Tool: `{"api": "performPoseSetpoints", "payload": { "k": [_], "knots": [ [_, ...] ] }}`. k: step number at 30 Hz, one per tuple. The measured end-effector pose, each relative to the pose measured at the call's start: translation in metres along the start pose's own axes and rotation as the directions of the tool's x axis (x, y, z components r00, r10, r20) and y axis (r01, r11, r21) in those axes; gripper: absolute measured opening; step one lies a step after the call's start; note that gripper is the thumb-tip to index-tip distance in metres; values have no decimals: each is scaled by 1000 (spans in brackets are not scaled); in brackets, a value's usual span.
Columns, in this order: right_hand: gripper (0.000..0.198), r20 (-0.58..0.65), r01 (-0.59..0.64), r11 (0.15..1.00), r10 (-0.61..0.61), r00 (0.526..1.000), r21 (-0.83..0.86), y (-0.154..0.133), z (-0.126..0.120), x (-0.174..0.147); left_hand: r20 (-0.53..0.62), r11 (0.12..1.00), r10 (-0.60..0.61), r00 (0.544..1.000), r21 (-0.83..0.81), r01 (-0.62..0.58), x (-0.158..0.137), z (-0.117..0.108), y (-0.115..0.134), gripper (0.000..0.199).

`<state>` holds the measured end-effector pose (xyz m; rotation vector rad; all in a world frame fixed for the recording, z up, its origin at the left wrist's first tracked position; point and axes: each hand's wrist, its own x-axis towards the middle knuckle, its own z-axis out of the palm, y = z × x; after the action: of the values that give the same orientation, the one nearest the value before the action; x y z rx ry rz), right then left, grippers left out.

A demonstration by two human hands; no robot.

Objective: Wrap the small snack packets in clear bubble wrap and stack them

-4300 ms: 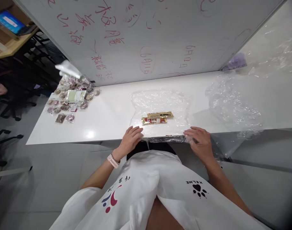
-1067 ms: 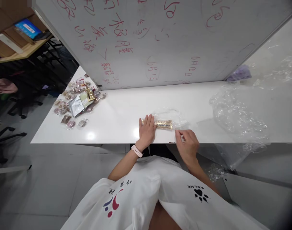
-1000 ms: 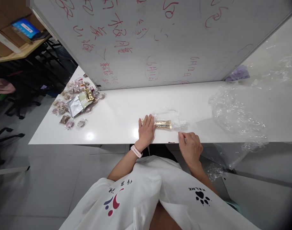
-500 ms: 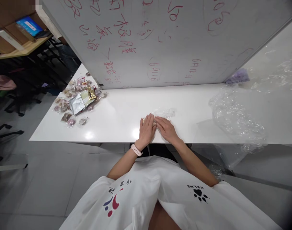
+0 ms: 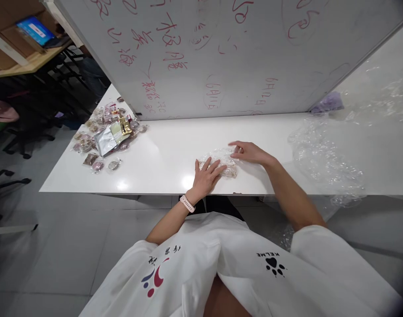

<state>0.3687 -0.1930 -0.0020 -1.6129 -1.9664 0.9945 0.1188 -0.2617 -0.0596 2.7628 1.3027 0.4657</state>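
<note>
On the white table, a crinkled clear plastic wrap (image 5: 229,171) lies close to the front edge. Something pale brown shows faintly through it, but I cannot make out what. My left hand (image 5: 205,178), with a pale band at the wrist, is spread flat on the left part of the wrap. At the far right end of the wrap is my right hand (image 5: 252,153), its index finger and thumb apart and the other fingers curled. Whether its fingertips touch the plastic I cannot tell.
A whiteboard (image 5: 188,57) with red writing stands along the table's back. Small wrapped packets (image 5: 85,143) and a silver pouch (image 5: 105,141) lie at the left end. A large clear plastic sheet (image 5: 327,154) spreads at the right, near a purple item (image 5: 330,102).
My right hand has come off the wrap's middle and moved right and away from me, uncovering more of the plastic. My left hand stays in place with its fingers now more spread.
</note>
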Motion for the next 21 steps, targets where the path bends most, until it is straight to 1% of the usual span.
{"api": "performPoseSetpoints", "payload": {
  "k": [1,2,3,4,5,6,7,8,9,10,11,12,13,14,15,16,18,20,21],
  "knots": [
    [42,46,-41,998,39,998,48,5,-10,9,-4,1000,-5,1000,-5,5,0,0,0,44],
    [36,48,-86,990,81,996,109,10,-19,18,-5,1000,-9,1000,-9,9,1,1,-1,44],
    [33,4,-123,977,124,992,175,14,-29,26,-6,1000,-10,1000,-11,10,1,1,-2,44],
    [30,-88,-138,964,162,983,228,16,-39,33,-5,1000,-9,1000,-13,8,2,2,-3,44],
    [28,-222,-133,959,191,956,252,17,-48,37,-4,1000,-5,1000,-15,4,3,2,-4,44],
    [27,-371,-115,964,201,907,241,16,-56,38,-4,1000,1,1000,-18,-1,4,2,-5,44],
    [28,-515,-99,974,194,835,205,14,-62,36,-6,1000,5,1000,-23,-5,5,2,-5,44],
    [29,-634,-90,983,172,754,159,10,-65,30,-9,1000,6,1000,-30,-6,6,1,-6,43],
    [30,-694,-70,991,127,709,110,6,-64,21,-12,999,6,1000,-40,-7,8,1,-7,42],
    [29,-681,-28,998,60,730,59,1,-57,9,-14,999,5,1000,-51,-6,9,1,-7,41],
    [27,-608,36,999,-19,794,16,-4,-45,-5,-15,998,4,1000,-61,-5,10,1,-7,39],
    [26,-452,140,990,-137,881,-28,-8,-29,-20,-14,998,2,1000,-70,-3,12,0,-8,38],
    [30,-270,258,963,-268,925,-72,-11,-8,-34,-11,997,-1,1000,-76,0,13,-1,-8,37],
    [37,-156,335,935,-350,924,-114,-13,14,-47,-4,997,-2,1000,-78,2,15,-3,-9,35],
    [40,-115,366,918,-384,916,-152,-13,35,-57,10,997,-2,1000,-80,3,17,-6,-9,34],
    [38,-131,359,914,-386,913,-191,-12,55,-65,34,997,3,999,-82,0,20,-10,-11,34],
    [34,-232,292,928,-343,910,-230,-7,81,-71,115,994,32,993,-111,-19,31,-20,-17,34],
    [33,-310,213,959,-264,914,-187,-2,88,-65,240,979,78,968,-200,-30,48,-32,-27,34],
    [34,-317,177,974,-215,924,-144,0,86,-59,318,965,105,942,-262,-19,58,-37,-33,33]
  ]
}}
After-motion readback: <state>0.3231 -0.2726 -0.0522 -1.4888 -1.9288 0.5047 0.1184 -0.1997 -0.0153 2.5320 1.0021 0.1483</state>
